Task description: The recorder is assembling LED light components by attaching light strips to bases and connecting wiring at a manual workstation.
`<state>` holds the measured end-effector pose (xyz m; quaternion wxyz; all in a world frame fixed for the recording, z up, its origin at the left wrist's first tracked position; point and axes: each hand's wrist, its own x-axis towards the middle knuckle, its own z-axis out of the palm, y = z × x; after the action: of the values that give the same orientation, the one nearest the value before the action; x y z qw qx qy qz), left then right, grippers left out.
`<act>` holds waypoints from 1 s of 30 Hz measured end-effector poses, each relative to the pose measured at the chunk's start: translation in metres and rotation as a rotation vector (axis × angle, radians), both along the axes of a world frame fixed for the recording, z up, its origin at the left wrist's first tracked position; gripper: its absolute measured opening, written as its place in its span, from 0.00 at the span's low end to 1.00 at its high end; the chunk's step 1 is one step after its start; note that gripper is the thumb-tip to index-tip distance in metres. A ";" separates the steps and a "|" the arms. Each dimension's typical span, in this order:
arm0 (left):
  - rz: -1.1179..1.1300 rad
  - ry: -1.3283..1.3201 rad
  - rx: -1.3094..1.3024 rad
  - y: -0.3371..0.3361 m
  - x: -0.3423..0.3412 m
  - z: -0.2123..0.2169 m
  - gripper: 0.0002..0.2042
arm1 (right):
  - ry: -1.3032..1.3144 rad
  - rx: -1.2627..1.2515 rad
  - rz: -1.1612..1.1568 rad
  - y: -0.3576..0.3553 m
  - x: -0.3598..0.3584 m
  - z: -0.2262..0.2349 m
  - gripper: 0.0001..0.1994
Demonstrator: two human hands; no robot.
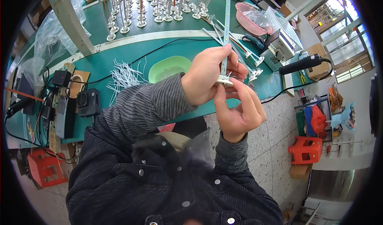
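While finished rods (139,9) stood in rows at the bench's far edge, L hand (207,75) & R hand (239,109) together pinched one strip (226,33) at its base over the near edge, assy apparently unfinished, loose wires (123,75) left.

Over a green workbench (167,45), the left hand (209,75) pinches a long thin white strip (226,21) standing upright while the right hand (238,107) fingers the small round base (224,80) at its foot, with a pale green bowl (168,67) and loose white wires (124,75) lying just behind.
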<state>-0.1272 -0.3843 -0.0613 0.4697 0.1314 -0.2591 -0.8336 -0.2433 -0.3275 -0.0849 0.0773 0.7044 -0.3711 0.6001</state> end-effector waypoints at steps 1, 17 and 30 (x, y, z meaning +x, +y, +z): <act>-0.002 -0.001 0.004 -0.001 -0.001 -0.001 0.17 | -0.023 -0.017 -0.027 -0.002 -0.001 -0.003 0.15; -0.035 -0.023 -0.109 -0.006 0.006 0.000 0.28 | 0.093 0.061 0.022 0.004 -0.001 0.014 0.07; 0.241 -0.590 -0.680 -0.007 0.010 0.007 0.19 | -0.094 0.000 -0.045 -0.015 -0.005 -0.011 0.08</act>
<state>-0.1175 -0.3914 -0.0547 0.4860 0.2308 -0.6231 -0.5677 -0.2478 -0.3423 -0.0962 0.0734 0.6670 -0.3901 0.6305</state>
